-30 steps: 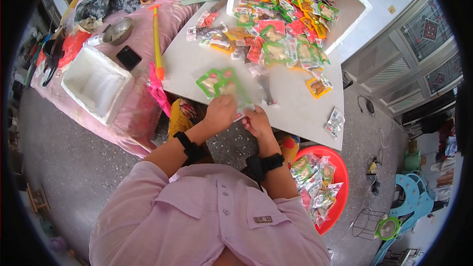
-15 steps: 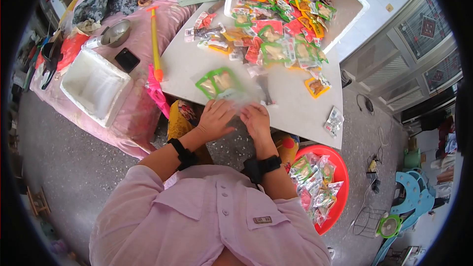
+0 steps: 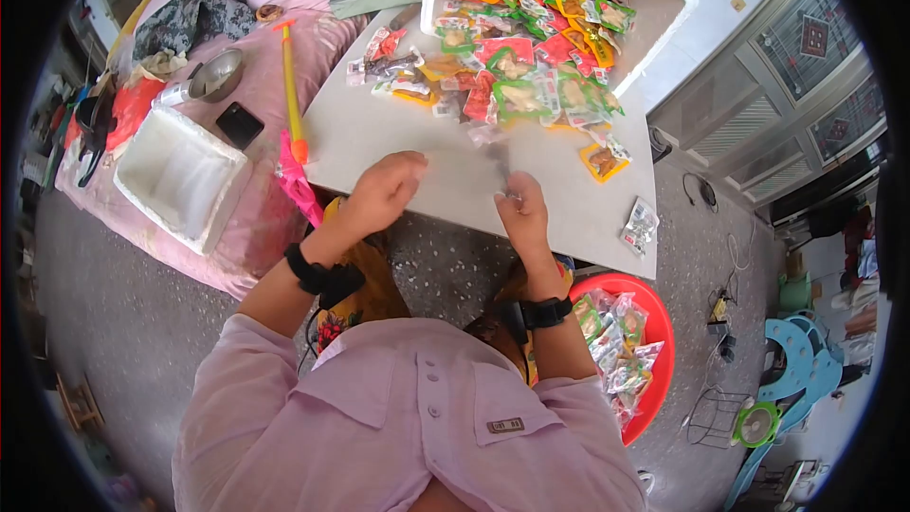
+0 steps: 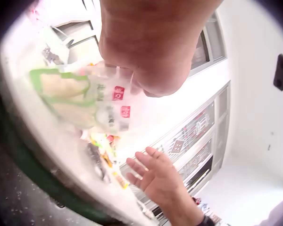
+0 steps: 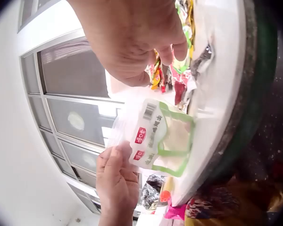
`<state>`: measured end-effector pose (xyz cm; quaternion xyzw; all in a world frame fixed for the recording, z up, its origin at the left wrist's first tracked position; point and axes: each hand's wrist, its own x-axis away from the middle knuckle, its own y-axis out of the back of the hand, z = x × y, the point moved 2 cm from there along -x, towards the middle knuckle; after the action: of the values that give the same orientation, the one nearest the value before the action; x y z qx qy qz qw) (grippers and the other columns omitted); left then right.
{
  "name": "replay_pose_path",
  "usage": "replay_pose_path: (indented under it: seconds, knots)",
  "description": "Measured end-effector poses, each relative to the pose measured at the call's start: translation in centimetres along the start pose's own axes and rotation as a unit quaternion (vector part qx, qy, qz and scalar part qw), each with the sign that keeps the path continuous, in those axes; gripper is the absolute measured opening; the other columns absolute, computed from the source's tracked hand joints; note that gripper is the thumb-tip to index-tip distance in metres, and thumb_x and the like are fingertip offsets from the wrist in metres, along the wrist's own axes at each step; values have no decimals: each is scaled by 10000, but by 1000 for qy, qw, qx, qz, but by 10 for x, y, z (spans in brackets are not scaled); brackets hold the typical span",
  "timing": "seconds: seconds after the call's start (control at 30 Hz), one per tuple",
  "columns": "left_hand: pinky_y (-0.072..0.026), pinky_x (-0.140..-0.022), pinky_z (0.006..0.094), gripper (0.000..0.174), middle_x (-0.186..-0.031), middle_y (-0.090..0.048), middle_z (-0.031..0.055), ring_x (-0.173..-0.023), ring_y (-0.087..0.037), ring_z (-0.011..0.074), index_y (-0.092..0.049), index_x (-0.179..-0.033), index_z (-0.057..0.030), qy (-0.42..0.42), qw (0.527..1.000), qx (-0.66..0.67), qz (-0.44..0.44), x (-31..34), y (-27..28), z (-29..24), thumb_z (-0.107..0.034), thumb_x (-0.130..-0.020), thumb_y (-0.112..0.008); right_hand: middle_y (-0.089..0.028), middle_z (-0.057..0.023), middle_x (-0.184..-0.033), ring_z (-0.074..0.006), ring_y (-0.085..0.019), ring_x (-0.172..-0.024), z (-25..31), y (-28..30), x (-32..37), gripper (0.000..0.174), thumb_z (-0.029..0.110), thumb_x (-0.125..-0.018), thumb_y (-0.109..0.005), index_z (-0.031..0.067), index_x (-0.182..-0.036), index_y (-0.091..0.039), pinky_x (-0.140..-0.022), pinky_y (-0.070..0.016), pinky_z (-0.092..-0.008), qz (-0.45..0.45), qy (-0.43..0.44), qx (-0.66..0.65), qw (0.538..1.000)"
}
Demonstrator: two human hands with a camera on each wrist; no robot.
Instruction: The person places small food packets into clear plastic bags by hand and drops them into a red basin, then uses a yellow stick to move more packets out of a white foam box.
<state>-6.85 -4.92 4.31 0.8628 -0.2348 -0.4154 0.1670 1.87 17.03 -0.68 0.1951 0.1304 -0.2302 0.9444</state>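
Note:
My left hand (image 3: 384,192) is over the table's near edge, apart from my right hand (image 3: 524,213). In the left wrist view, the left hand (image 4: 148,47) pinches the clear end of a green-edged packet (image 4: 66,92). The right wrist view shows the same packet (image 5: 177,141) with pale food inside and red labels, gripped by the left hand (image 5: 117,181). The right hand (image 4: 162,183) has its fingers spread and holds nothing in the left wrist view. The packet cannot be made out in the head view.
Loose colourful packets (image 3: 517,100) lie before a white foam box (image 3: 659,14). A red basin (image 3: 661,360) of packets stands at the lower right. On the pink bed at left are an empty foam box (image 3: 180,175), a phone (image 3: 239,124) and a yellow stick (image 3: 291,90).
The hands have moved apart from their place together at the packet, the left one up and leftward, the right one rightward. The green-edged packet has gone from its spot by the table edge.

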Motion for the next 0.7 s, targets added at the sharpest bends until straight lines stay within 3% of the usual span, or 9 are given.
replay_pose_path:
  seconds: [0.1,0.13,0.2,0.27,0.4,0.47,0.57,0.7]
  knots:
    - [-393,-787,254,77,-948,-550,70,-860,-513,148,-511,-874,-11,172,962,205,60,-20,27,-22,-65,-832,-476,-483,-60,-1012,-134,-480,-919,36,11,-6,381,65,-694,-622,31,-1043,-472,-718,-418,-267,-1,39,-49,998]
    - [-392,-778,239,100,-943,-553,39,-862,-486,90,-519,-883,-12,189,956,213,72,-24,33,-25,-91,-844,-473,-480,-55,-1017,-132,-477,-928,47,14,-6,375,71,-696,-624,35,-1038,-475,-726,-417,-265,15,34,-99,994]
    - [-401,-763,237,104,-918,-560,41,-840,-498,90,-523,-884,-15,225,934,261,95,-26,39,-34,-96,-845,-470,-473,-45,-1027,-129,-470,-946,69,21,-5,364,83,-700,-629,44,-1029,-479,-741,-414,-263,44,22,-196,979]
    - [-413,-697,217,101,-821,-562,22,-763,-504,75,-527,-883,-8,279,898,322,110,-23,35,-41,-85,-839,-477,-489,-33,-967,-125,-485,-903,86,28,-1,336,86,-702,-625,48,-1007,-489,-713,-412,-259,132,32,-167,977]
    - [-417,-704,224,95,-831,-581,49,-771,-524,99,-525,-877,-3,280,887,328,165,-8,21,-67,-70,-830,-476,-523,-50,-882,-160,-505,-778,131,41,18,266,133,-714,-600,43,-954,-526,-667,-417,-287,289,4,2,957]
    - [-414,-720,233,97,-850,-578,60,-790,-523,110,-524,-879,2,268,904,278,182,3,14,-76,-52,-821,-468,-525,-108,-760,-236,-521,-681,125,34,28,209,141,-705,-581,35,-880,-538,-616,-412,-333,302,117,70,943]
    - [-405,-745,246,107,-887,-570,72,-820,-517,123,-523,-884,7,259,899,276,222,15,4,-86,-32,-809,-457,-497,-150,-707,-311,-500,-674,126,30,49,166,146,-700,-556,21,-803,-522,-594,-394,-380,300,127,84,942]
    - [-391,-766,258,111,-933,-556,79,-852,-501,129,-523,-883,5,245,885,300,259,23,-7,-84,-30,-808,-449,-528,-156,-696,-351,-517,-678,114,36,70,136,156,-708,-517,23,-737,-525,-596,-392,-420,279,106,99,949]
